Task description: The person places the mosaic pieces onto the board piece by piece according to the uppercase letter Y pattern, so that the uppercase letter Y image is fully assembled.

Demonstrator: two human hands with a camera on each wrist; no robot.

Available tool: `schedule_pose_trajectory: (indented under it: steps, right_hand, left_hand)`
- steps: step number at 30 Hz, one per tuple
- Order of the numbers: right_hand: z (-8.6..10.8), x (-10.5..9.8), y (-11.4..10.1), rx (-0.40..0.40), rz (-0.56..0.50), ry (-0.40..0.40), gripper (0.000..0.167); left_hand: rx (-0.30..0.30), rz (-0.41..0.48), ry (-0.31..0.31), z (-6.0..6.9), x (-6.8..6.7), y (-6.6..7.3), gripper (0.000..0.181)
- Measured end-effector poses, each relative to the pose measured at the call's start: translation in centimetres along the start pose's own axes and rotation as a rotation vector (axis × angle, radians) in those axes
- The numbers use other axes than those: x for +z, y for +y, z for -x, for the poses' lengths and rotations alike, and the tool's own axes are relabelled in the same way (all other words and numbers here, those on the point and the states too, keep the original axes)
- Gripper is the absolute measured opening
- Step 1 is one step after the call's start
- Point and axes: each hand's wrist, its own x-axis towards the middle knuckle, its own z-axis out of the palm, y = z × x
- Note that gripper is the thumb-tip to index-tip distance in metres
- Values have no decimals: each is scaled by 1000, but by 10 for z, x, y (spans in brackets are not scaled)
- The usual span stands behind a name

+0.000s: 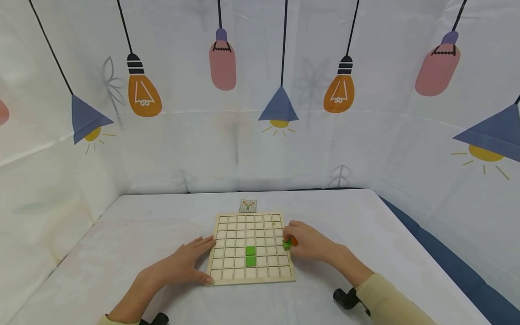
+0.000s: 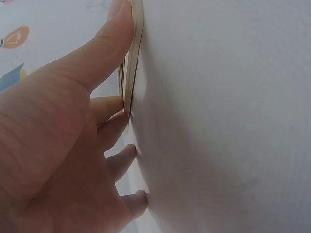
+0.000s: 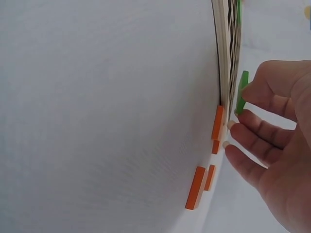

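Note:
A pale wooden grid board (image 1: 252, 282) lies on the white table, with one green square tile (image 1: 250, 250) and another green tile (image 1: 250, 261) directly in front of it in neighbouring cells. At the board's left edge rests my left hand (image 1: 180, 264), fingers spread, thumb on the near corner; in the left wrist view the thumb (image 2: 104, 48) touches the board's side. Between thumb and index finger, my right hand (image 1: 306, 241) pinches a green tile (image 3: 242, 93) at the right edge of the board. Several orange tiles (image 3: 196, 188) lie on the table beneath and beside that hand.
Behind the board lies a small printed card (image 1: 248, 206) with a grid pattern. A white curtain (image 1: 178, 149) with printed lamps hangs behind and beside the table (image 1: 162, 216). Black camera mounts (image 1: 345, 299) sit at the wrists.

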Motion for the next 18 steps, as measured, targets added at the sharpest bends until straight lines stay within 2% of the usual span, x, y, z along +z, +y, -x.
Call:
schedule_pose_trajectory:
  steps: [10,18]
  right_hand:
    - [-7,2,-1,37,-2,-31,21]
    - [-11,4,-3,26,-3,-36,20]
  left_hand:
    - [10,0,4,0,1,-1,108]
    - [9,2,6,0,1,-2,109]
